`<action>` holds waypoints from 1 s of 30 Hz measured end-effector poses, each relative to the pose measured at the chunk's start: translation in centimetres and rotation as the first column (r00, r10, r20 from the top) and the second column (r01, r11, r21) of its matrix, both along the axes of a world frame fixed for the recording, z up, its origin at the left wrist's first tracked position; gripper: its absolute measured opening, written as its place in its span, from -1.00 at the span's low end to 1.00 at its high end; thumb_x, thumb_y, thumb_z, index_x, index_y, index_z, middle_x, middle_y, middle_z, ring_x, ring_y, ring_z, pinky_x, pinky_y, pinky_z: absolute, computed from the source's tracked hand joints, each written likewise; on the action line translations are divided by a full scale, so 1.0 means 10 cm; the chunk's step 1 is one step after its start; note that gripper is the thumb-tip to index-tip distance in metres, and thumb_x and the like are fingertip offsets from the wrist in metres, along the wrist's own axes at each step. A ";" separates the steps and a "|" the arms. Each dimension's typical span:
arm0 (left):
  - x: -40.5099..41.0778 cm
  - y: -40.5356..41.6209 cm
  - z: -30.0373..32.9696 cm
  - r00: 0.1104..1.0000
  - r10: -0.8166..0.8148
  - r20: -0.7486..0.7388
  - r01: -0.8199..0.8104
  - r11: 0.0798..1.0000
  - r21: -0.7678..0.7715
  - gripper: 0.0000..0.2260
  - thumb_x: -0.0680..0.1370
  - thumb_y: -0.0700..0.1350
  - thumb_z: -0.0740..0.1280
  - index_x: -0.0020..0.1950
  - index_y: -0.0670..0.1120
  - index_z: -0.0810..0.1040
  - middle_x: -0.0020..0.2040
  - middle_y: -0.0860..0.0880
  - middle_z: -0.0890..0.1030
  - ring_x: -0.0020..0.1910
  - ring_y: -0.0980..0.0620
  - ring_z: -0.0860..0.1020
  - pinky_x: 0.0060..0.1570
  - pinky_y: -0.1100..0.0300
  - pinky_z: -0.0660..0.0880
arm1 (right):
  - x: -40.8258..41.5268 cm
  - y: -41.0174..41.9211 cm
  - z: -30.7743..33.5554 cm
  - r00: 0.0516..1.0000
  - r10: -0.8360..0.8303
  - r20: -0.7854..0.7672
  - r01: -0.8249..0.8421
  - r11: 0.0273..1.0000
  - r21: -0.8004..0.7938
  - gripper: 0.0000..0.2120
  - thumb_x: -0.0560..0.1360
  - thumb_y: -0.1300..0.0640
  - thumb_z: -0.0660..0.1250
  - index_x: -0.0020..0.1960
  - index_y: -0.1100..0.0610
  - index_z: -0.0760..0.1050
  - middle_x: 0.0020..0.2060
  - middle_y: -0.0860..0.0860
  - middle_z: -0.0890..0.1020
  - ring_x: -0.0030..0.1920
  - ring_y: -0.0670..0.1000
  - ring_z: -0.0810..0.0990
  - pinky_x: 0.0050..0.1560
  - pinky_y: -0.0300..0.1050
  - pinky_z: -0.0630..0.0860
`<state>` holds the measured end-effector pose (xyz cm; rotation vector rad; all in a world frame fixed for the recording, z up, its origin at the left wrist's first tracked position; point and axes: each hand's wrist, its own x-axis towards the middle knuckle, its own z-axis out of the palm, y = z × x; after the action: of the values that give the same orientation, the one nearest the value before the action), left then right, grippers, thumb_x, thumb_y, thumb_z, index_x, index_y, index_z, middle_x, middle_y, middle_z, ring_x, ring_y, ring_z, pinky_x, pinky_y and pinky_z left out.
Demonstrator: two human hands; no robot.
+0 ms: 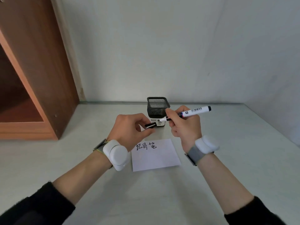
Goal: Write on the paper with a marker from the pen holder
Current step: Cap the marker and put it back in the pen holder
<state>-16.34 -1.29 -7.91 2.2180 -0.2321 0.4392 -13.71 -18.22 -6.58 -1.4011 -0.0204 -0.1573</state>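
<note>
Two hands meet above a pale table (235, 159): the right hand (183, 127) grips one white marker (194, 111) with curled fingers, while the left hand (129, 125) pinches its single black cap (150, 125) just beside the marker's front end. One black mesh pen holder (158, 105) stands behind them; one sheet of paper (155, 159), bearing three handwritten characters, lies below. Two white wrist devices (116, 154), one wooden cabinet (40, 70) at left
</note>
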 end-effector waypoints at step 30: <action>-0.37 -0.33 0.64 0.949 -0.278 -0.148 0.202 0.897 -0.393 -0.71 0.56 -0.16 0.25 -0.35 -0.06 0.60 -0.46 0.01 0.44 -0.48 0.04 0.31 -0.37 0.21 0.29 | -0.40 0.09 0.39 0.992 0.004 0.124 -0.001 1.000 -0.021 -0.52 0.49 0.26 0.29 -0.55 -0.01 0.24 -0.64 -0.11 0.23 -0.61 -0.04 0.16 -0.52 -0.29 0.14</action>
<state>-20.02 -4.59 -1.50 1.8121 -0.2863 0.1073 -17.68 -17.32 -2.69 -1.4107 -0.1273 -0.2428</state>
